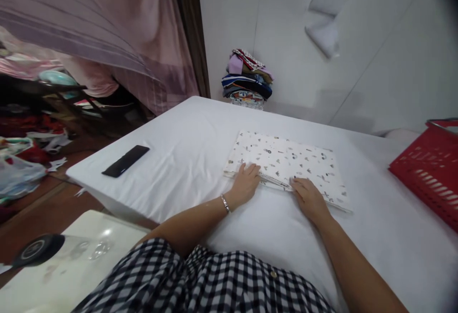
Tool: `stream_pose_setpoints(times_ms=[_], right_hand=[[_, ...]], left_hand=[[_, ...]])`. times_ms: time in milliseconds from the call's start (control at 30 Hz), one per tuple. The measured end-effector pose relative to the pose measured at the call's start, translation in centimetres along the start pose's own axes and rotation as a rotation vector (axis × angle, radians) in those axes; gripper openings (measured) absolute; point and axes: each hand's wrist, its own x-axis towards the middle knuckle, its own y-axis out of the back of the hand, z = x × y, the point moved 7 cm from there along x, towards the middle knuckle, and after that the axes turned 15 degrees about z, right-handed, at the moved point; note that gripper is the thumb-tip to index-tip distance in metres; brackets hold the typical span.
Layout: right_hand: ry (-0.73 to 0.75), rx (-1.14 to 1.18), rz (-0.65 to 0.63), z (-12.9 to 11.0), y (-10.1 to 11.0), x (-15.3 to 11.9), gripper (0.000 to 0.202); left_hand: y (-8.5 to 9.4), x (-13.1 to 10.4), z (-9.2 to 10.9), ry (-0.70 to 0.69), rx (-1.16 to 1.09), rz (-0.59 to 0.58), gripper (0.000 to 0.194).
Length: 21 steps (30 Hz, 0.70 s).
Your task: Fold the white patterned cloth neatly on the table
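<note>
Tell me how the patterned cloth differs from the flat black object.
The patterned cloth is white with small motifs; the black object is dark. The cloth is larger, the black object narrow. Your left hand and right hand touch the cloth, not the black object. Both things lie on the table.

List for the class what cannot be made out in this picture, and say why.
All in the head view:
Palms of the left hand and right hand: turned down, hidden by the hands' own backs.
Inner layers of the patterned cloth: covered by its top layer.
Far end of the red basket: cut off by the right edge.
Top of the pinkish-purple curtain: cut off by the top edge.
Emblem on the black round object: too blurred to read.
</note>
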Motion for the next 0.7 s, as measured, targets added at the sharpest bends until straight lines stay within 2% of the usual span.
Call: stream_pose_setpoints(times_ms=[167,333,467,600,700], right_hand=[[0.008,-0.011,-0.051,0.0,-0.5,-0.2,0.026],[-0.031,-0.049,-0.106,0.2,-0.8,-0.7,0.029],[-0.078,-0.064,-0.154,-0.4,-0.4,-0.5,0.033],[-0.079,-0.051,-0.186,-2.8,-0.8,1.0,0.047],[-0.004,-0.007,-0.306,-5.5,-2.9,1.7,0.055]], left_hand=[[0.9,-1.5,-2.7,0.072,0.030,0.013,0.021],[1.3,-2.3,-3.3,-0.013,-0.103,-0.007,0.022],[1.3,-2.7,-3.8,0.001,-0.236,-0.042,0.023],[1.8,-2.8,-4.3,0.024,-0.345,-0.030,0.017],[2.3,-2.7,-5.2,0.108,-0.407,-0.023,0.014]])
